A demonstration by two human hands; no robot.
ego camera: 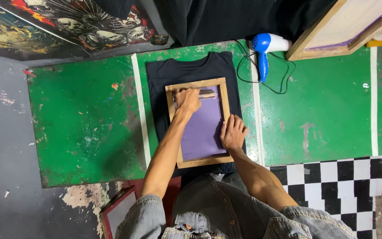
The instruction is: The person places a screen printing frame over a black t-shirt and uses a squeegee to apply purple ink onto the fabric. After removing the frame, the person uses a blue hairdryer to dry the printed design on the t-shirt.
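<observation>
Right hand (234, 132) flat on screen frame (198, 161); left grip (188, 100) closed round squeegee (208, 94); hairdryer (264, 48) beside

A framed screen (198, 123) lay on a shirt (191, 71) spread flat on the table (85, 124). A squeegee (206, 94) rested on the screen's far end under the left hand (188, 100); the right hand (233, 132) pressed its right edge. A hair dryer (265, 48) lay behind and right.

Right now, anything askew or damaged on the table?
The setup looks square: wooden screen frame sits straight on the black T-shirt. The green tabletop is worn, its paint chipped and scuffed. Blue hair dryer lies with its cord loose.
</observation>
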